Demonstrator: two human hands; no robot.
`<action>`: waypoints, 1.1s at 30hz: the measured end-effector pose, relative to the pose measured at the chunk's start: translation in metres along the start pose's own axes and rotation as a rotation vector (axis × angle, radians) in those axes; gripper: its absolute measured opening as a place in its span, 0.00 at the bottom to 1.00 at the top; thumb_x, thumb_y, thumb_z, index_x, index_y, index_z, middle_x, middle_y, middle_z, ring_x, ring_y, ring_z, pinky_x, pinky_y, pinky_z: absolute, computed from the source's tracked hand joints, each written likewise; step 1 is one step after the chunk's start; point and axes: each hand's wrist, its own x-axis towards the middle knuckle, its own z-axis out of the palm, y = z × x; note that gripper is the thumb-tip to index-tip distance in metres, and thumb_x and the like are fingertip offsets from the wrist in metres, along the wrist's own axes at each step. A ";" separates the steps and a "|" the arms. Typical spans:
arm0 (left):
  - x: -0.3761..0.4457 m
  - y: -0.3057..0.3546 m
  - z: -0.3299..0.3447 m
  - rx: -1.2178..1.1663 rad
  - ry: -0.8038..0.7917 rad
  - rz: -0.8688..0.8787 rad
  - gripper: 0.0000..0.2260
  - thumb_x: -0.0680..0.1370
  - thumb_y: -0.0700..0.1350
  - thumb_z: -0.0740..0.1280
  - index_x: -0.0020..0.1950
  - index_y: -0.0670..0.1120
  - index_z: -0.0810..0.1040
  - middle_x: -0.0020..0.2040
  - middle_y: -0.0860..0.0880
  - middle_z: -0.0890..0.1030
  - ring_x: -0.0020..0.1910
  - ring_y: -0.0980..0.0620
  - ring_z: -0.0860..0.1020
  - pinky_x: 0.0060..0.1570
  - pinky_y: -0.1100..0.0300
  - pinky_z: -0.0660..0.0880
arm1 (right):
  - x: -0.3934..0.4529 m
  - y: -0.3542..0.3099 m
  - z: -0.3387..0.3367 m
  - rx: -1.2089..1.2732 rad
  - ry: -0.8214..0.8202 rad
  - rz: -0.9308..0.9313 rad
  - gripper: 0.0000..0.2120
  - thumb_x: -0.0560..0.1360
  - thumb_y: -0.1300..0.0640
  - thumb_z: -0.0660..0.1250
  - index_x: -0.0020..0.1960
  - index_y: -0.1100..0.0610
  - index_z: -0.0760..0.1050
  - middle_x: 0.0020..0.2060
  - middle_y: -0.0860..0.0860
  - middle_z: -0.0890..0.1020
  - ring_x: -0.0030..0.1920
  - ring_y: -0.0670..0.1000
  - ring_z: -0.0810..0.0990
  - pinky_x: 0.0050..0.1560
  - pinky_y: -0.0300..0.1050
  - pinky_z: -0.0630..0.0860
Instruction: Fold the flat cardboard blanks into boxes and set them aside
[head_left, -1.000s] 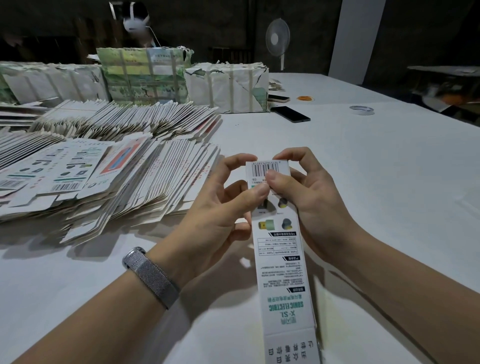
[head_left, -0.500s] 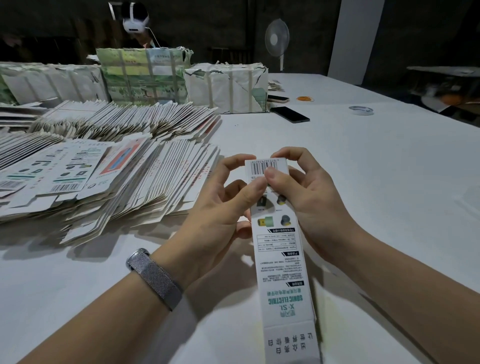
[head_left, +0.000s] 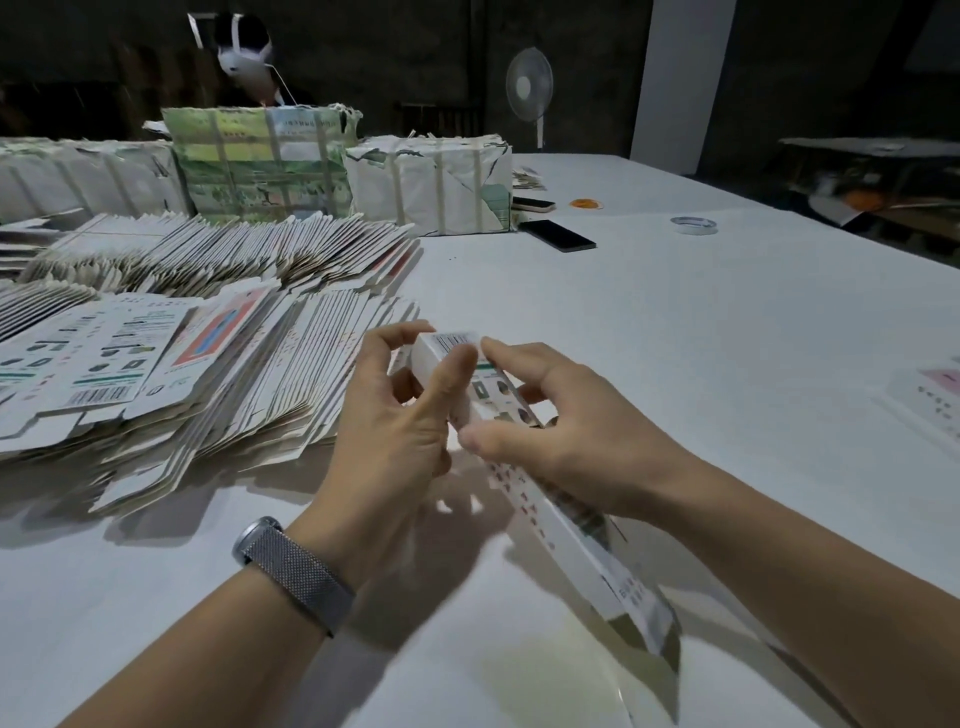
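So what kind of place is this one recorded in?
Probably a packaging workshop or warehouse room: fanned stacks of flat box blanks cover a long white table, strapped paper-wrapped bundles stand behind them, and a pedestal fan stands against dark walls.

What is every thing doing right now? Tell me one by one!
Box: folded into shape, held in the air, tilted.
Left hand: fingers pinch the box's far end.
Right hand: grips the box's middle.
Blanks: flat, fanned in piles.
Bundles: wrapped, strapped.
Phone: screen dark, lying flat.
Fan: upright; running or not, can't tell.
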 end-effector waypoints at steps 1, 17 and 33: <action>0.000 -0.001 -0.001 0.017 -0.004 0.007 0.22 0.66 0.62 0.73 0.56 0.57 0.74 0.32 0.53 0.77 0.25 0.57 0.72 0.22 0.64 0.68 | 0.001 -0.003 -0.003 -0.030 0.010 -0.004 0.40 0.65 0.38 0.69 0.76 0.43 0.66 0.61 0.35 0.72 0.54 0.26 0.71 0.47 0.23 0.70; 0.015 -0.009 -0.015 0.259 -0.041 0.223 0.24 0.67 0.73 0.68 0.58 0.64 0.77 0.34 0.53 0.78 0.26 0.56 0.75 0.21 0.68 0.69 | -0.081 0.075 -0.147 -1.075 0.092 0.643 0.26 0.75 0.41 0.59 0.70 0.51 0.68 0.64 0.51 0.68 0.63 0.56 0.66 0.57 0.51 0.70; 0.022 -0.015 -0.026 0.439 -0.100 0.172 0.30 0.69 0.77 0.64 0.58 0.56 0.81 0.34 0.53 0.79 0.28 0.55 0.76 0.19 0.67 0.64 | -0.076 0.090 -0.178 -1.159 0.228 0.652 0.26 0.79 0.45 0.59 0.75 0.50 0.64 0.66 0.52 0.68 0.67 0.58 0.65 0.56 0.52 0.70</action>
